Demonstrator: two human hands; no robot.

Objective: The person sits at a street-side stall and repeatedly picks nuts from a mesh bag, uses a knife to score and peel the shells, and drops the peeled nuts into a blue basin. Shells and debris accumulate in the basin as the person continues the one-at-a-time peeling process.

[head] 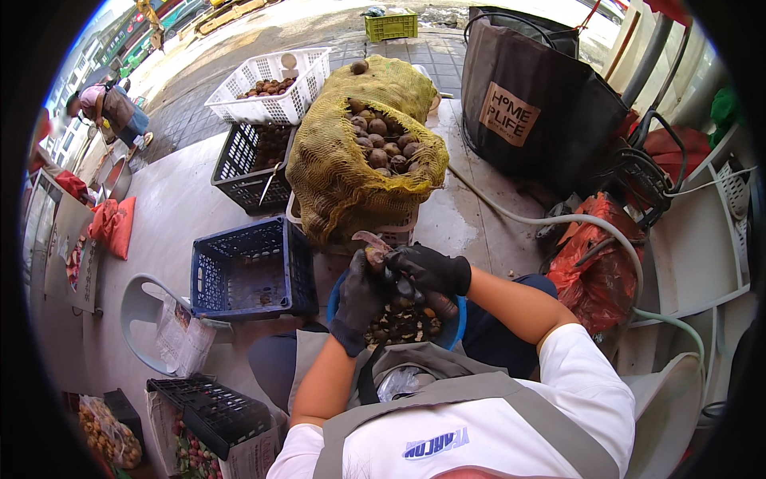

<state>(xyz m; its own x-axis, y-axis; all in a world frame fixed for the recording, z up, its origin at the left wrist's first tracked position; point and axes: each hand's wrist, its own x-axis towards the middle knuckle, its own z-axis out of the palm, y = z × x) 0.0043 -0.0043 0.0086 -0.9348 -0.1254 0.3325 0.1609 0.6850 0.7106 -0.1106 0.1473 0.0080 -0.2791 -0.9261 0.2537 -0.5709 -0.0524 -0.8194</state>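
Both my hands wear black gloves and meet above a blue tub [462, 326] between my legs. My left hand [361, 293] is closed around a brownish fruit or tuber [377, 256], with a thin pinkish strip [366, 238] standing up from its top. Against the same piece, from the other side, sits my right hand [419, 269] with bent fingers; whether it grips a tool is hidden. Dark peelings and pale scraps [398, 326] lie in the tub. Just beyond, a yellow mesh sack [335, 179] gapes open over many round brown fruits or tubers [378, 141].
Left of the sack stand a blue crate [206, 263], a black crate [230, 185] and a white crate [218, 108] with brown produce. A grey stool [134, 299] holds newspaper. To the right are a black bucket [520, 66], a hose [508, 215] and a red bag [589, 269]. Someone [114, 108] bends far left.
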